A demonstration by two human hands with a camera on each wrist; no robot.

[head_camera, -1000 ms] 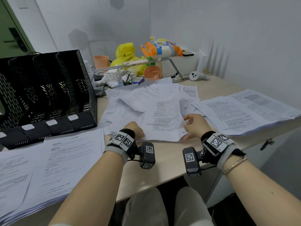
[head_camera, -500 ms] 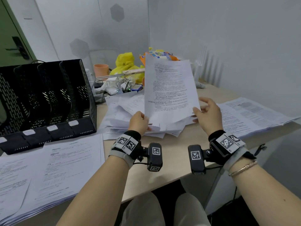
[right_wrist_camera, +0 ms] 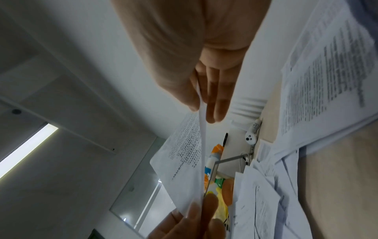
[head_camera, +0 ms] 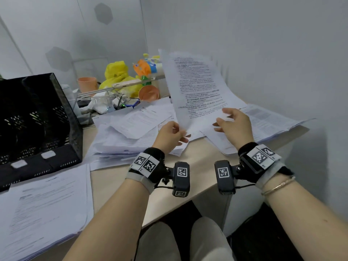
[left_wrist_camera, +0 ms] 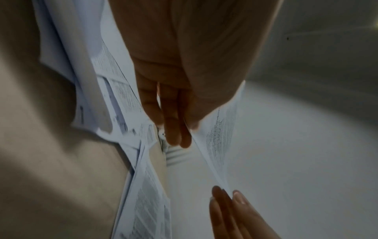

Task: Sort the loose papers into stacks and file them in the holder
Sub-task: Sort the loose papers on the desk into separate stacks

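Sheet (head_camera: 197,85) pinched at lower corners by left hand (head_camera: 169,135) and right hand (head_camera: 234,125); print blurred, unreadable

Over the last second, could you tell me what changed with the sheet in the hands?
The printed sheet, flat on the loose pile a second ago, was lifted upright and has swung toward the right-hand stack. The left hand and right hand pinch its lower corners throughout. The black holder, near-left stack and desk clutter stayed put.

Dim, soft indoor light; wrist views blurred.
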